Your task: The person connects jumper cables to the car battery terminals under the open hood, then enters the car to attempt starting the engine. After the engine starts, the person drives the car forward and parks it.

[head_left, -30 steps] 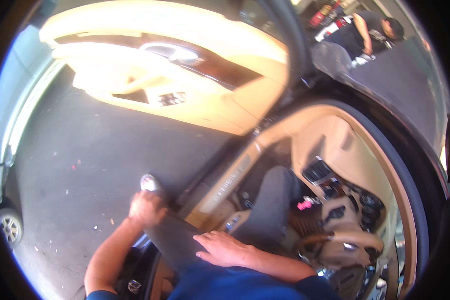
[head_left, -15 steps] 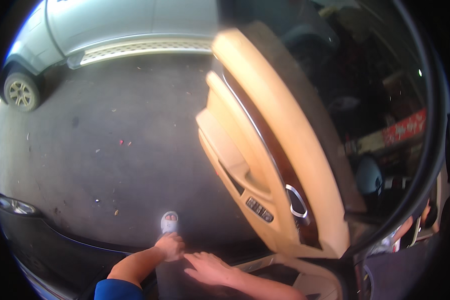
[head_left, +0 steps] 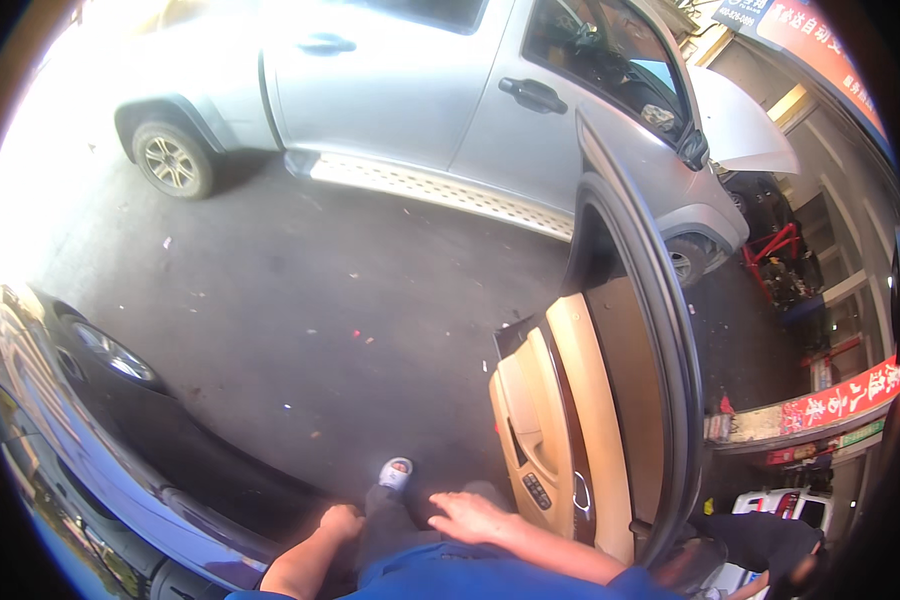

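Observation:
My left hand is low beside my left leg, near the dark door opening of the blue car. Its fingers are curled in, and whatever may be inside them is hidden. My right hand hovers over my lap with its fingers stretched out, holding nothing that I can see. To its right stands the swung-out car door, with a tan inner panel, a wood-brown strip, window switches and a silver inner handle. My foot in a light slipper is on the ground.
A silver pickup with a side step is parked across the dark floor, where small scraps lie. Another person bends at the lower right beyond the door. Red banners and a red metal frame are at the right.
My view has lifted and pulled back, showing more of the pickup and the door's outer edge. My hands, close together before, are now farther apart, with the left nearer the car.

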Motion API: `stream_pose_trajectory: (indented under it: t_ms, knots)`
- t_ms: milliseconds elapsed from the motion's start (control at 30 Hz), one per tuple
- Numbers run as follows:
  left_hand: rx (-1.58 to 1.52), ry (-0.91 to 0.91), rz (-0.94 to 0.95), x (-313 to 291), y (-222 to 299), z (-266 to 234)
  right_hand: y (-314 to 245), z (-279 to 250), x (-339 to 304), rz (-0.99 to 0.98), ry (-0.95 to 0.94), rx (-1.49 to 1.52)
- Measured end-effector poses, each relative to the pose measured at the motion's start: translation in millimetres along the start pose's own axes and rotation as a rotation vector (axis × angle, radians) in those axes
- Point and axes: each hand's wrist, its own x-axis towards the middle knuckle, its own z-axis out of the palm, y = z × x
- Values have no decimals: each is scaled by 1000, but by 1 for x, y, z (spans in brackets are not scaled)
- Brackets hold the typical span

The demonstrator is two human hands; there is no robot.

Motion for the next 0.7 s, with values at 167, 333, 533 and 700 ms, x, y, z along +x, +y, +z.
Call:
stream_pose_trajectory:
  t_ms: [167,333,533,700]
  knots:
    - [-156,309,-107,-21,5,-116,-2,-83,20,48,52,-2]
    - [-294,425,-13,4,65,-240,21,-148,91,27,54,-33]
    - [-188,552,572,55,262,-457,46,-202,209,9,145,91]
    - [-123,271,1096,44,434,-569,33,-230,255,114,446,373]
